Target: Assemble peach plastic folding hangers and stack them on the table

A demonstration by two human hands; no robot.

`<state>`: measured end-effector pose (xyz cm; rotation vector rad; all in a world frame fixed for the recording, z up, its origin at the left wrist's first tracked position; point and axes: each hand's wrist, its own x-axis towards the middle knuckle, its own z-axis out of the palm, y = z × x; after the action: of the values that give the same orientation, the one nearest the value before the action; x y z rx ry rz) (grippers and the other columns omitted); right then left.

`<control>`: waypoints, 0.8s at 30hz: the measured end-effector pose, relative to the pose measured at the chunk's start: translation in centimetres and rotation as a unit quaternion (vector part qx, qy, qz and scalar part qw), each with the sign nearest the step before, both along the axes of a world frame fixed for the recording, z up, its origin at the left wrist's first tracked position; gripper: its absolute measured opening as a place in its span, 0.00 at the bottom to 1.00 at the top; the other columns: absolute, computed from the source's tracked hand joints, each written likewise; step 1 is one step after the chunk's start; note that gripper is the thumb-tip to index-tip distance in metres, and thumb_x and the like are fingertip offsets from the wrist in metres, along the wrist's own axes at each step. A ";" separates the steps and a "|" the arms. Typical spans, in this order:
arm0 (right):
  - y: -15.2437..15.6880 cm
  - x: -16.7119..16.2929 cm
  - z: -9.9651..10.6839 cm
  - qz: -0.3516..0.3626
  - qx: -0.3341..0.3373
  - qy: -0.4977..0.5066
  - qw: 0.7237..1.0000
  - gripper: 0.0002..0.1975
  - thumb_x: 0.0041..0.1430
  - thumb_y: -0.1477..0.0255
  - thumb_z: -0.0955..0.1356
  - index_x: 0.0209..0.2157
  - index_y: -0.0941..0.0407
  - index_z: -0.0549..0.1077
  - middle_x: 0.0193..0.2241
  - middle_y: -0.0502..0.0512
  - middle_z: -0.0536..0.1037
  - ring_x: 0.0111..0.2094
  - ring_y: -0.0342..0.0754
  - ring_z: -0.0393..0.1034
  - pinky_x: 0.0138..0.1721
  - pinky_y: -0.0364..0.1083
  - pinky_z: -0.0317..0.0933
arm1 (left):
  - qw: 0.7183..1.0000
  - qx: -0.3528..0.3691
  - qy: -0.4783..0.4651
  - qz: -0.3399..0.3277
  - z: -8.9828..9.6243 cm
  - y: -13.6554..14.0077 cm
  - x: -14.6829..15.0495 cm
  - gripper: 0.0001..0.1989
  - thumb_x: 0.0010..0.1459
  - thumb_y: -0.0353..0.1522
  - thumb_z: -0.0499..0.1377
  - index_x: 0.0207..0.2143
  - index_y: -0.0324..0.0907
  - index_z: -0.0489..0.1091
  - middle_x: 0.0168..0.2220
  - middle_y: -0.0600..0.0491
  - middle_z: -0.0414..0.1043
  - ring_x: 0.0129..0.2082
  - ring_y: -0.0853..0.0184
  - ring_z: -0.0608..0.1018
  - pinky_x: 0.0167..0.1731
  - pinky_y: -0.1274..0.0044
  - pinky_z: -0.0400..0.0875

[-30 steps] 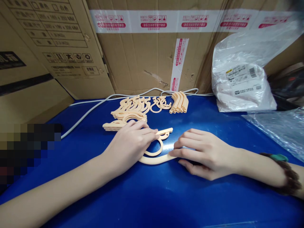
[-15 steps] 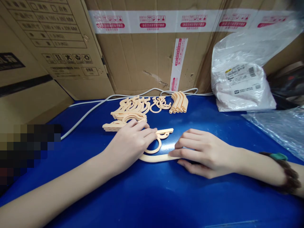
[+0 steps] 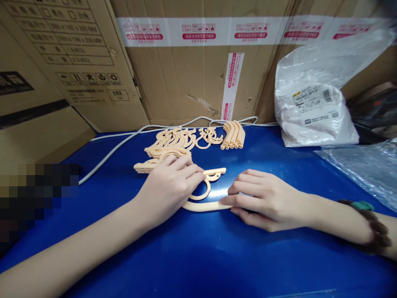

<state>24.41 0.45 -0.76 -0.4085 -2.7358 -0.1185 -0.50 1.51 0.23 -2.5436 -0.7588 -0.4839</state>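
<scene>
My left hand (image 3: 172,188) is closed over a cream plastic folding hanger, hiding much of it. From under its fingers come a round hook ring (image 3: 209,191), a straight bar (image 3: 216,171) with a curved piece below it, and a long curved arm (image 3: 203,207). The right end of that arm lies in the pinched thumb and fingers of my right hand (image 3: 266,199). Just beyond my left hand, flat cream hanger pieces (image 3: 145,166) lie stacked. Farther back rest several curved pieces (image 3: 173,138), hook rings (image 3: 203,145) and a row of curved arms (image 3: 233,134).
The blue tabletop (image 3: 198,256) carries everything. Cardboard boxes (image 3: 180,82) wall off the back and left. A white cable (image 3: 114,159) runs along the rear. At the back right stands a white plastic bag (image 3: 316,116), with clear plastic film (image 3: 369,169) in front of it.
Both hands keep the same grip on the hanger, almost still. The camera view has shifted very slightly.
</scene>
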 end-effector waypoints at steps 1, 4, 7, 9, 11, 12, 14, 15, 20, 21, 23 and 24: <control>0.0 0.0 0.0 0.000 0.000 0.001 1.000 0.11 0.64 0.76 0.62 0.44 0.60 0.73 0.34 0.55 0.76 0.32 0.46 0.62 0.35 0.46 0.56 | 1.000 -0.008 -0.018 0.006 0.1 0.0 0.1 0.11 0.66 0.28 0.52 0.38 0.40 0.75 0.38 0.53 0.79 0.38 0.60 0.75 0.37 0.69 0.64; -0.1 0.1 0.1 0.004 0.002 0.002 1.000 0.10 0.64 0.76 0.63 0.44 0.60 0.73 0.34 0.55 0.76 0.32 0.47 0.62 0.35 0.46 0.55 | 0.995 -0.040 -0.079 0.046 1.2 0.5 -0.2 0.10 0.65 0.32 0.53 0.37 0.40 0.74 0.37 0.52 0.78 0.39 0.61 0.75 0.39 0.70 0.66; -0.1 0.1 0.2 0.005 0.001 0.008 1.000 0.11 0.64 0.76 0.63 0.44 0.60 0.73 0.34 0.55 0.76 0.31 0.47 0.61 0.35 0.47 0.55 | 0.981 -0.071 -0.121 0.137 3.0 1.9 -1.2 0.11 0.65 0.36 0.53 0.38 0.43 0.74 0.39 0.51 0.77 0.40 0.58 0.75 0.36 0.70 0.65; -0.1 0.1 0.3 0.003 -0.002 0.010 1.000 0.11 0.64 0.76 0.62 0.44 0.60 0.73 0.34 0.55 0.76 0.31 0.47 0.60 0.35 0.46 0.55 | 0.961 -0.100 -0.151 0.209 4.3 3.3 -2.1 0.12 0.62 0.39 0.54 0.36 0.44 0.75 0.37 0.51 0.77 0.37 0.59 0.75 0.33 0.71 0.64; -0.1 0.1 0.3 0.004 -0.003 0.012 1.000 0.10 0.64 0.76 0.62 0.44 0.60 0.73 0.34 0.55 0.75 0.31 0.47 0.60 0.34 0.46 0.54 | 0.936 -0.144 -0.154 0.283 5.5 4.9 -2.8 0.12 0.58 0.41 0.56 0.35 0.45 0.75 0.34 0.51 0.77 0.34 0.58 0.75 0.30 0.72 0.62; -0.1 0.1 0.3 0.004 -0.004 0.014 1.000 0.10 0.65 0.76 0.62 0.43 0.60 0.73 0.34 0.55 0.75 0.31 0.47 0.60 0.34 0.46 0.54 | 0.921 -0.183 -0.140 0.315 5.9 5.8 -3.1 0.13 0.58 0.42 0.55 0.36 0.45 0.75 0.35 0.51 0.78 0.34 0.58 0.76 0.29 0.72 0.62; 0.0 0.1 0.3 0.005 -0.004 0.017 1.000 0.10 0.65 0.76 0.62 0.43 0.60 0.73 0.33 0.55 0.75 0.31 0.47 0.59 0.34 0.46 0.53 | 0.904 -0.212 -0.116 0.352 6.4 7.5 -3.3 0.15 0.56 0.44 0.54 0.35 0.45 0.75 0.34 0.51 0.77 0.33 0.58 0.76 0.28 0.73 0.61; 0.0 0.1 0.3 0.004 -0.004 0.017 1.000 0.10 0.65 0.76 0.62 0.43 0.60 0.73 0.34 0.55 0.75 0.31 0.47 0.59 0.34 0.46 0.53 | 0.900 -0.221 -0.095 0.364 6.5 8.3 -3.3 0.17 0.54 0.46 0.55 0.34 0.45 0.75 0.34 0.50 0.77 0.33 0.57 0.76 0.28 0.73 0.60; 0.1 0.3 0.3 0.002 -0.004 0.012 1.000 0.11 0.65 0.76 0.61 0.43 0.61 0.74 0.34 0.56 0.75 0.31 0.47 0.58 0.34 0.46 0.53 | 0.859 -0.308 -0.020 0.410 5.4 11.4 -2.7 0.22 0.48 0.52 0.56 0.27 0.44 0.74 0.25 0.51 0.75 0.29 0.58 0.75 0.27 0.74 0.58; 0.1 0.3 0.3 0.002 -0.003 0.012 1.000 0.11 0.65 0.76 0.61 0.43 0.60 0.74 0.34 0.56 0.75 0.31 0.47 0.58 0.34 0.46 0.53 | 0.856 -0.313 -0.017 0.412 5.1 11.8 -2.5 0.21 0.47 0.52 0.57 0.26 0.44 0.74 0.25 0.50 0.75 0.29 0.59 0.75 0.27 0.74 0.58; 0.1 0.3 0.3 0.000 0.002 0.010 1.000 0.11 0.65 0.76 0.61 0.43 0.60 0.74 0.34 0.56 0.75 0.31 0.48 0.58 0.34 0.47 0.53 | 0.853 -0.315 -0.017 0.415 4.6 12.4 -2.3 0.20 0.45 0.51 0.58 0.25 0.43 0.73 0.26 0.50 0.76 0.29 0.59 0.75 0.26 0.74 0.58; 0.1 0.4 0.3 0.000 0.003 0.008 1.000 0.11 0.65 0.76 0.61 0.42 0.60 0.74 0.34 0.56 0.75 0.31 0.48 0.58 0.34 0.47 0.53 | 0.852 -0.316 -0.017 0.417 4.5 12.5 -2.2 0.19 0.45 0.50 0.59 0.25 0.43 0.73 0.27 0.50 0.76 0.29 0.59 0.75 0.26 0.74 0.58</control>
<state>24.77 0.55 -0.46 -0.4055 -2.7182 -0.1237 -2.71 14.05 4.71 -2.3639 -2.1726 0.0421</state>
